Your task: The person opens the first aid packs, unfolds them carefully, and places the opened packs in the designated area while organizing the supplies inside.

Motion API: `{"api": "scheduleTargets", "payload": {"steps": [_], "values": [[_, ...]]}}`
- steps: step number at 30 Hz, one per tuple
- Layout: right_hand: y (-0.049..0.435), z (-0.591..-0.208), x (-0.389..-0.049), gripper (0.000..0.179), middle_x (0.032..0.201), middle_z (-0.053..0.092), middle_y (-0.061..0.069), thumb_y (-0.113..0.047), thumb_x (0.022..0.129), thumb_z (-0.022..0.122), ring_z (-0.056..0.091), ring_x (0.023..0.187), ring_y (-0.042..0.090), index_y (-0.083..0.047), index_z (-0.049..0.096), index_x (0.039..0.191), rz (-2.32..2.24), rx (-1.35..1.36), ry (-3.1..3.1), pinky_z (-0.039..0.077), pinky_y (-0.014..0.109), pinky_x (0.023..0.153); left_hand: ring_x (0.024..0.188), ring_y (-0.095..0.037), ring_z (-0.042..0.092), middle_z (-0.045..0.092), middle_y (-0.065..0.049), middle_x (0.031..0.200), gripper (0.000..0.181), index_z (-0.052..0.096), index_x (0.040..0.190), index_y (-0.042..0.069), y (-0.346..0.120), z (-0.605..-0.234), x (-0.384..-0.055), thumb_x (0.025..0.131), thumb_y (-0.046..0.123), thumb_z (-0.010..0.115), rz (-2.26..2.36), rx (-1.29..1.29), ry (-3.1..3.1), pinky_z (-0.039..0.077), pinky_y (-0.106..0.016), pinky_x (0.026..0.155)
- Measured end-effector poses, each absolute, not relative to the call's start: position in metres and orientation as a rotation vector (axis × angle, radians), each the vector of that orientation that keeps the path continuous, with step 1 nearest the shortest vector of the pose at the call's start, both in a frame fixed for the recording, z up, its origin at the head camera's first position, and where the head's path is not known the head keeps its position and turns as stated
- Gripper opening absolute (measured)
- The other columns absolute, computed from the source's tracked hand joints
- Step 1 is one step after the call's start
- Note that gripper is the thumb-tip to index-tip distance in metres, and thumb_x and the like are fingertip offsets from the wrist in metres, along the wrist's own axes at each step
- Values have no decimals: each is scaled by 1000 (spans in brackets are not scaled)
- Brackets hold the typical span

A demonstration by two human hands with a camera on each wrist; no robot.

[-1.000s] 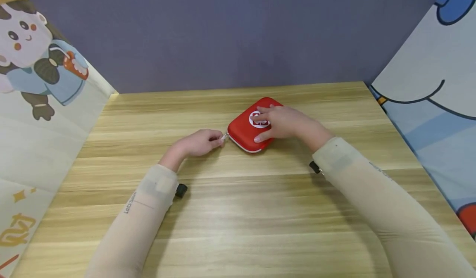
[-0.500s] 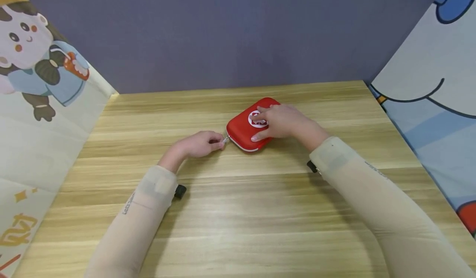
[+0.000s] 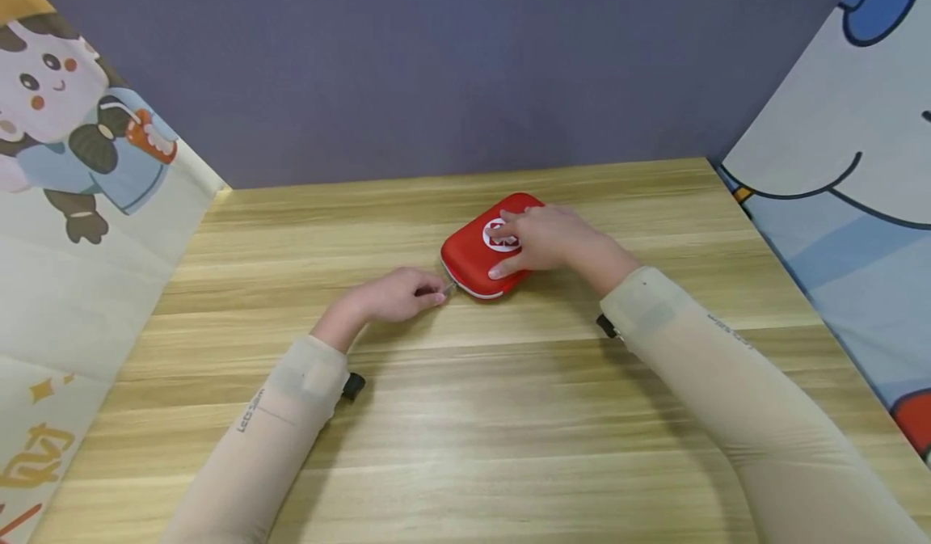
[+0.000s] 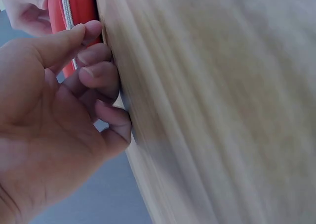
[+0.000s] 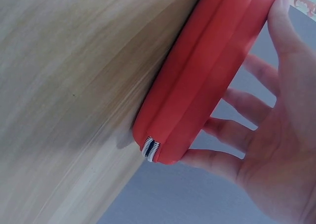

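A red zip case (image 3: 465,257) with a white round emblem lies on the wooden table in the head view. My left hand (image 3: 393,295) pinches its zipper pull (image 3: 451,287) between thumb and index finger at the case's near left edge. In the left wrist view, a pale zipper (image 4: 66,6) runs along the red side up to those fingertips. My right hand (image 3: 558,238) presses on the lid, fingers spread and nearly straight. From the right wrist view, the zipper teeth (image 5: 150,149) show parted at one end of the case's side.
The wooden tabletop (image 3: 465,415) meets a dark grey-blue wall (image 3: 451,67) close behind the case. Cartoon-printed panels stand along the left side (image 3: 65,285) and the right side (image 3: 822,164).
My left hand has moved slightly right and toward me with the zipper pull, along the case's near edge. The right hand stays on the lid.
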State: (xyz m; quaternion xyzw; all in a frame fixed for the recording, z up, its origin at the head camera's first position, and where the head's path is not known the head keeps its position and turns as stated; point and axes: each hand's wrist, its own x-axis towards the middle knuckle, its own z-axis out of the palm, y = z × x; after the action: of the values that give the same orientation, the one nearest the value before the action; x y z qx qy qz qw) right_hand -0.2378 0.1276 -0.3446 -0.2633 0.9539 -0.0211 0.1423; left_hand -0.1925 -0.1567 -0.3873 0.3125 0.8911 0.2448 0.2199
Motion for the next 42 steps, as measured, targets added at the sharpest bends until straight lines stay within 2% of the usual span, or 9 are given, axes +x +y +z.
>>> {"api": "scheduleTargets", "payload": {"steps": [15, 38, 42], "values": [[125, -344, -236, 81, 175, 34, 4, -70, 88, 74, 40, 157, 38, -40, 50, 159, -61, -733, 2754, 41, 63, 119, 79, -12, 51, 48, 5, 77, 24, 56, 85, 17, -139, -386, -181, 109, 19, 59, 630, 945, 2403, 44, -31, 80], [124, -343, -234, 81, 175, 34, 6, -68, 88, 76, 42, 155, 38, -39, 50, 159, -54, -715, 2750, 41, 64, 120, 82, -12, 53, 49, 5, 79, 23, 55, 87, 17, -126, -388, -181, 110, 20, 57, 551, 1032, 2358, 45, -30, 82], [122, -341, -234, 81, 174, 36, 9, -68, 88, 75, 45, 153, 38, -37, 50, 159, -30, -748, 2756, 44, 64, 117, 83, -13, 54, 51, 4, 80, 20, 57, 90, 17, -121, -387, -181, 110, 20, 57, 534, 1034, 2356, 46, -31, 83]]}}
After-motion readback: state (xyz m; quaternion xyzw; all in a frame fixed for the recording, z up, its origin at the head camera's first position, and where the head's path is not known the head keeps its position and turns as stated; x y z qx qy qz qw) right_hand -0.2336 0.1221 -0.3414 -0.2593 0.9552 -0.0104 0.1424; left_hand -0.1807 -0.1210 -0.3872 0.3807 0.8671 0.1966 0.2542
